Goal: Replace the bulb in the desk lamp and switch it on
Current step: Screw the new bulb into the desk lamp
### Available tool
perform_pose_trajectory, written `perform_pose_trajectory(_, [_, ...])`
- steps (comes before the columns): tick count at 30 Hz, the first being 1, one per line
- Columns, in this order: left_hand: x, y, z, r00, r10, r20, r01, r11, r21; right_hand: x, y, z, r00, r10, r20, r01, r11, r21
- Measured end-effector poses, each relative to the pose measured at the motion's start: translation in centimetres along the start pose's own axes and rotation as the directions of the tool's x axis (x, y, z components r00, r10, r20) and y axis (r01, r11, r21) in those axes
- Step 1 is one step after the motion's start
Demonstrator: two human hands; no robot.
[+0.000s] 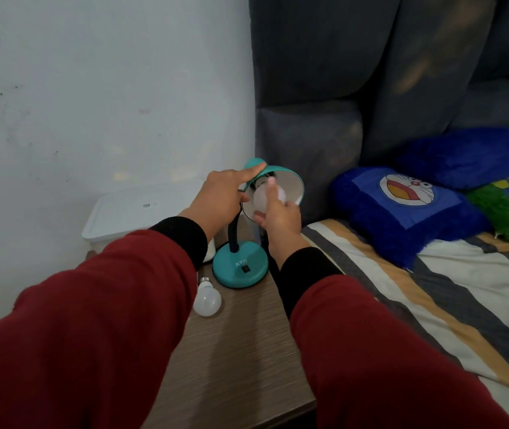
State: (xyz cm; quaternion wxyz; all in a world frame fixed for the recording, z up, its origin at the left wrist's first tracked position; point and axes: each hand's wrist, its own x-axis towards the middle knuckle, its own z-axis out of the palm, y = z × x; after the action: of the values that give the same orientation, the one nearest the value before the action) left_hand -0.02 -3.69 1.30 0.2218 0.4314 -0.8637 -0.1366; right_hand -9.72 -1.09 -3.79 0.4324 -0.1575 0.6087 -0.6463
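Teal desk lamp [241, 267] stands on its round base at the far end of a wood-grain bedside table [234, 351], just beside the bed; a black flexible neck rises from the base to a teal shade [293, 181] whose pale inside faces the camera. The base bears white lettering and a small dark switch. The left hand [222, 199] lies over the top and rim of the shade, its fingers laid along the teal metal and its thumb against the rim. The right hand [281, 218] is closed around a white frosted bulb [262, 198] that sits inside the shade, the fingers wrapped over its globe; the bulb's base end is hidden deep in the shade. A second white bulb [207, 300] with a metal screw cap lies on its side on the table, just left of the lamp base and apart from it. Both arms wear red sleeves with black cuffs. Behind the table sits a white lidded plastic box [135, 212] against a pale wall. To the right are a dark grey padded headboard [370, 88], a striped bedsheet [432, 289], and blue cartoon pillows [408, 209].
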Motion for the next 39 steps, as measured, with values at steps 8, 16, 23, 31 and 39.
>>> perform_pose_trajectory(8, [0.0, 0.0, 0.0, 1.0, -0.013, -0.007, 0.013, 1.0, 0.002, 0.3, 0.2, -0.1, 0.999, 0.003, -0.048, -0.008, 0.994, -0.113])
perform_pose_trajectory(16, [0.1, -0.1, 0.0, 1.0, -0.001, -0.009, 0.001, 0.999, 0.032, 0.3, 0.2, -0.4, 0.998, -0.04, -0.044, 0.037, 0.996, -0.078])
perform_pose_trajectory(23, [0.0, 0.0, 0.2, 1.0, -0.002, -0.021, 0.002, 1.0, -0.003, -0.2, 0.1, -0.4, 0.993, -0.116, -0.013, 0.116, 0.993, 0.009])
perform_pose_trajectory(31, [0.2, -0.1, 0.4, 0.998, 0.031, -0.046, -0.029, 0.999, 0.029, -0.1, -0.6, -0.5, 0.997, -0.065, 0.033, 0.069, 0.992, -0.103])
perform_pose_trajectory(39, [-0.4, 0.0, 0.1, 1.0, 0.01, 0.02, -0.011, 0.998, 0.055, -0.6, -2.2, -1.9, 0.977, -0.147, 0.152, 0.211, 0.686, -0.696])
